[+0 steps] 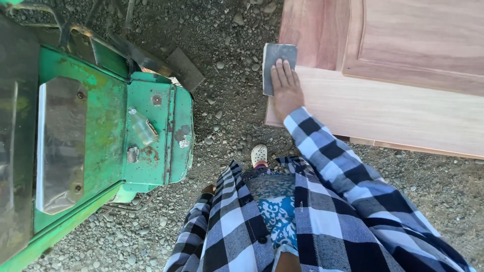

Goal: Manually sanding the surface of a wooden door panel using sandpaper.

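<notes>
My right hand (286,88) lies flat on a grey sheet of sandpaper (278,57), pressing it against the left edge of a reddish wooden door panel (403,100). The fingers point up the frame and the blue-and-white checked sleeve runs down to the lower right. My left hand is hidden; only its checked sleeve (194,236) hangs at the lower middle, beside my body. The door has a raised inner panel (423,40) at the upper right.
A worn green metal machine (101,136) fills the left side, with a small clear bottle (142,127) lying on its top. Gravel ground (227,30) lies between the machine and the door. My foot in a white clog (259,154) stands near the door's edge.
</notes>
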